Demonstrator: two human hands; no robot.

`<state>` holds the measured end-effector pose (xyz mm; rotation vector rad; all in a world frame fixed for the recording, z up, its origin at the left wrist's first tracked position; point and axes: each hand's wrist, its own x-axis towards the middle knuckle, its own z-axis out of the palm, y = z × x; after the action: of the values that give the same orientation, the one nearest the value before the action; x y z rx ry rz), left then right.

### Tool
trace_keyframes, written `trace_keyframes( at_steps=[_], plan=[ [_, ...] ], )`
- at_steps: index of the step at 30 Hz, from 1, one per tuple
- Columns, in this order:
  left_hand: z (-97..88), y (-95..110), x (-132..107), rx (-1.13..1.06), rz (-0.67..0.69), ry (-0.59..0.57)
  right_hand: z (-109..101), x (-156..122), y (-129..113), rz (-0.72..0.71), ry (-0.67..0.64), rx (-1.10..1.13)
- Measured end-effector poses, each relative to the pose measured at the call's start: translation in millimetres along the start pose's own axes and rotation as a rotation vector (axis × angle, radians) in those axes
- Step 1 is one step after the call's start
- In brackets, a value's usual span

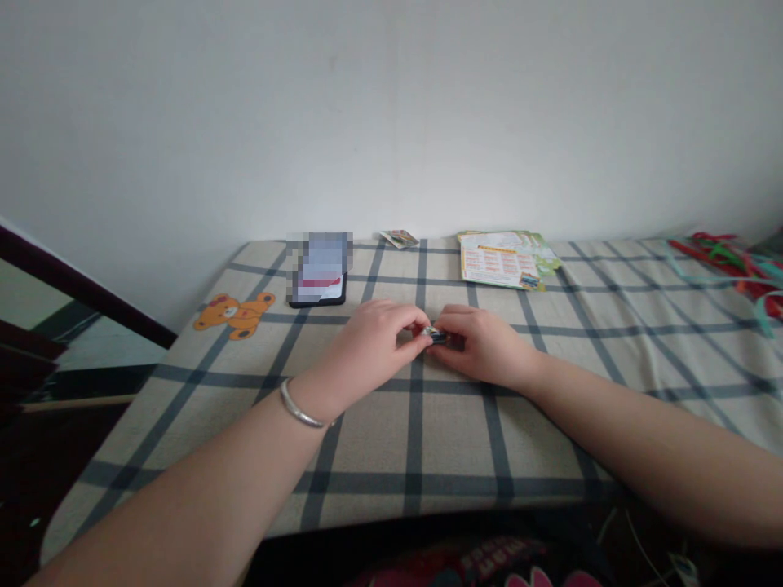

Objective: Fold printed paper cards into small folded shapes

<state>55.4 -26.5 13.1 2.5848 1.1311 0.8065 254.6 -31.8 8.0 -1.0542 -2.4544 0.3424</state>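
Note:
Both of my hands meet over the middle of the table. Thumb and fingertips of my left hand (382, 338) pinch the left end of a small folded piece of printed paper (435, 334), with dark and pale green patches showing. My right hand (486, 346) grips the right end of that same piece with thumb and fingers. Most of it is hidden by the fingertips, so its exact shape cannot be made out. A silver bangle (299, 408) circles my left wrist.
A checked cloth (391, 440) covers the table. Against the wall lie a phone (318, 273), a small folded printed paper (400, 238) and a fanned stack of printed sheets (502, 261). An orange bear cutout (236, 314) is at left; colourful ribbons (734, 265) are at right.

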Motion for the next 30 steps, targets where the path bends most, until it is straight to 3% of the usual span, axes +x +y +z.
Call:
trace_keyframes(
  at_steps=[4, 15, 23, 30],
  plan=[
    [0.9, 1.4, -1.2, 0.071, 0.09, 0.035, -1.0, -1.4, 0.2, -0.028, 0.025, -0.008],
    [-3.3, 6.7, -1.7, 0.097, 0.141, -0.02, -2.1, -2.6, 1.7, -0.122, 0.048, -0.206],
    [-3.9, 5.1, -1.3, 0.014, 0.059, 0.036, -3.7, -2.4, -1.2, -0.114, 0.058, -0.295],
    [-1.8, 2.0, -0.4, 0.013, 0.031, 0.048, -3.3, -2.6, -0.7, -0.057, 0.082, -0.229]
  ],
)
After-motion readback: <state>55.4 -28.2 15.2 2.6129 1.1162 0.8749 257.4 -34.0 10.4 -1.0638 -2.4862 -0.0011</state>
